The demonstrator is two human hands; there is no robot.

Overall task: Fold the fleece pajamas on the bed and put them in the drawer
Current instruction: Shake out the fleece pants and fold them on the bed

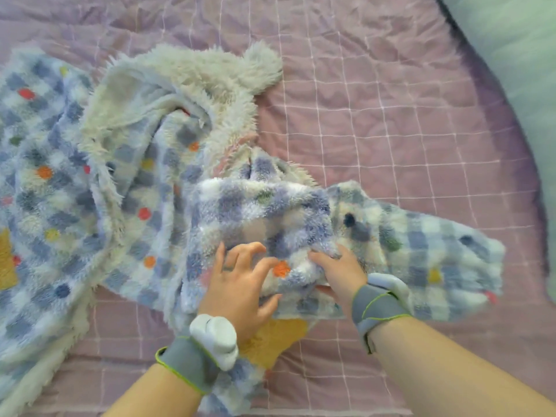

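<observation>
Blue-and-white checked fleece pajamas (144,188) with coloured dots lie rumpled across the left and middle of the bed. Their white fuzzy hood (210,73) is turned out at the top. One sleeve (421,254) stretches out to the right. My left hand (237,284) rests on a bunched fold near the front, fingers bent and thumb hooked under the fold's edge. My right hand (340,272) grips the same fold just to the right, fingers dug into the fleece. A yellow patch (270,338) of the garment shows under my left wrist.
The bed is covered by a pink quilted spread (391,100) with a white grid. A pale green pillow or cover (517,55) lies at the upper right. Both wrists wear grey bands with white devices. No drawer is in view.
</observation>
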